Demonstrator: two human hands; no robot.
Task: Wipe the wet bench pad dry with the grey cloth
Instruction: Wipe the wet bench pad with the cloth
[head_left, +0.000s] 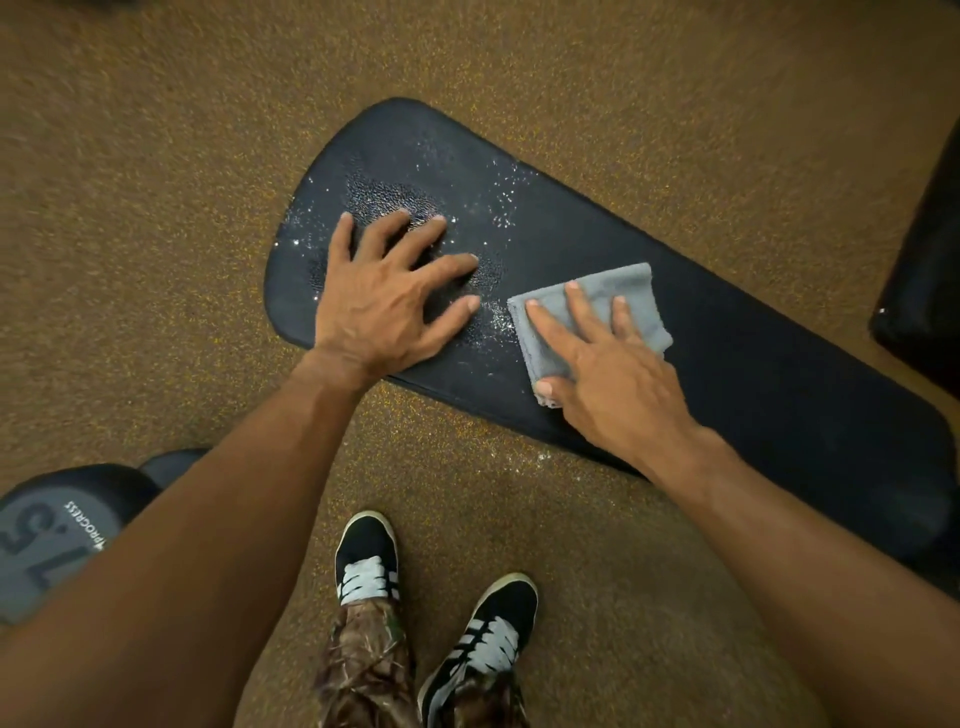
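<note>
A long black bench pad (753, 364) runs from upper left to lower right across the view. Its wider left end glistens with water droplets (467, 197). My left hand (387, 301) rests flat on that wet end with its fingers spread. Just to the right lies a folded grey cloth (631, 291), and my right hand (613, 364) presses it onto the pad with straight fingers, the thumb at the cloth's near corner. The pad to the right of the cloth looks dull and dry.
Brown speckled gym flooring (156, 208) surrounds the bench. A dark dumbbell (47, 535) marked 7.5 sits at the lower left. Another black pad (924, 291) shows at the right edge. My two black-and-white shoes (431, 587) stand below the bench.
</note>
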